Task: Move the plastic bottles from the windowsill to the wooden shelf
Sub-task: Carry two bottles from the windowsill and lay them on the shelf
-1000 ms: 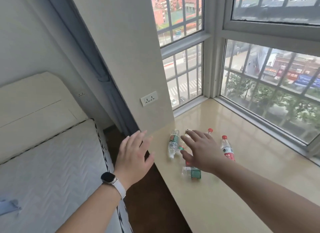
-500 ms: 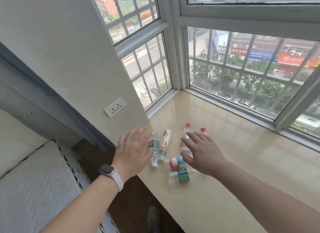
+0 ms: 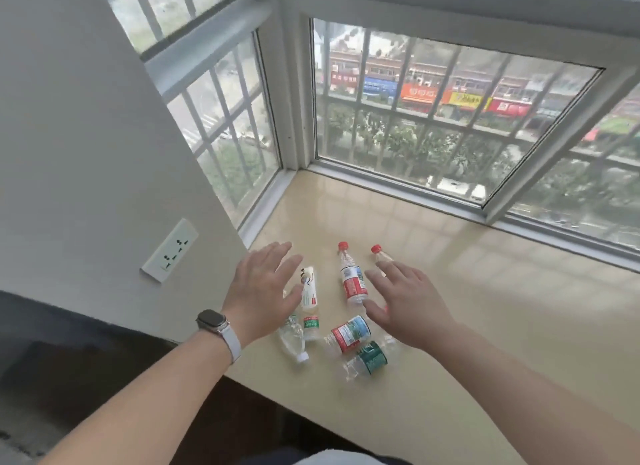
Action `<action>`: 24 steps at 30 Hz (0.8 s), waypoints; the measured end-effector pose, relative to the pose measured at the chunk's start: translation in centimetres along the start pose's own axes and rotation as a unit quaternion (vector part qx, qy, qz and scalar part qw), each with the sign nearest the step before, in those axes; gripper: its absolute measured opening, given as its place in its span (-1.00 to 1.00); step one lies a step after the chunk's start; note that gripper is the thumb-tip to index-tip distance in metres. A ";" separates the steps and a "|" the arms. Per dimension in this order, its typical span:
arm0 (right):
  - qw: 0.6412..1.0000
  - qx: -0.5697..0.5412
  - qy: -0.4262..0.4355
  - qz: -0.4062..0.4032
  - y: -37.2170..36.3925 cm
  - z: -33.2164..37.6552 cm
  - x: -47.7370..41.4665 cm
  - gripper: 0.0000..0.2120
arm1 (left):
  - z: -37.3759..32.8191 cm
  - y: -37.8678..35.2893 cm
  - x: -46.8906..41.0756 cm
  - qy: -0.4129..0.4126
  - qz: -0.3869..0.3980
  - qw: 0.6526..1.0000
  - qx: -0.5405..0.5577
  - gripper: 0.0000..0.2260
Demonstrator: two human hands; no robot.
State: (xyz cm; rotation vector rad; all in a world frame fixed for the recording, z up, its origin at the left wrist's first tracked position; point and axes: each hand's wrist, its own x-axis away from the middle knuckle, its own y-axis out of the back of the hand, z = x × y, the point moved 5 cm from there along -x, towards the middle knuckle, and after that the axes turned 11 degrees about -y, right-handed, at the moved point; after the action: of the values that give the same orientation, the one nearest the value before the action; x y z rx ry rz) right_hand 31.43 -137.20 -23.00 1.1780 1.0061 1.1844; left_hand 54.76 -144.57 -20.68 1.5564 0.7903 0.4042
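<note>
Several plastic bottles lie flat on the beige windowsill (image 3: 467, 308). A red-capped bottle (image 3: 351, 279) lies between my hands. Another red-capped bottle (image 3: 379, 253) is partly hidden under my right hand (image 3: 405, 303). A white-labelled bottle (image 3: 309, 300) and a clear bottle (image 3: 292, 338) lie beside my left hand (image 3: 265, 286). Nearer the sill's front edge lie a red-labelled bottle (image 3: 348, 333) and a green-labelled bottle (image 3: 369, 355). Both hands hover over the bottles with fingers spread, holding nothing. The wooden shelf is out of view.
A barred window (image 3: 433, 118) runs along the back and left of the sill. A wall (image 3: 86, 135) with a white socket (image 3: 169, 251) stands to the left. Dark floor (image 3: 207, 412) lies below the sill's front edge.
The view has swung right and closer to the windowsill. Both hands have spread a little further apart over the bottles. The bottles have not moved.
</note>
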 end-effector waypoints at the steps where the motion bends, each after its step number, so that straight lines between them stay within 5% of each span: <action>1: 1.000 0.005 -0.007 0.002 -0.1 1.2 -0.4 -0.59 | 1.5 -0.5 0.3 -0.005 0.007 1.000 0.012 -0.57; 10: 0.988 0.023 -0.106 0.108 -4.9 8.3 -0.8 -0.40 | 8.8 -6.7 2.7 -0.016 0.109 0.991 0.074 -0.57; 24: 0.974 0.022 -0.120 0.189 -13.4 7.9 -2.9 -0.45 | 11.9 -17.2 6.0 0.217 0.189 0.935 0.209 -0.56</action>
State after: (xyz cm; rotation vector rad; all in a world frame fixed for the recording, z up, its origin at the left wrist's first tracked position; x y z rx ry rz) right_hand 40.63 -141.05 -35.25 1.5546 0.6450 1.2778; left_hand 62.69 -149.39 -40.37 2.0649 0.9549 0.9334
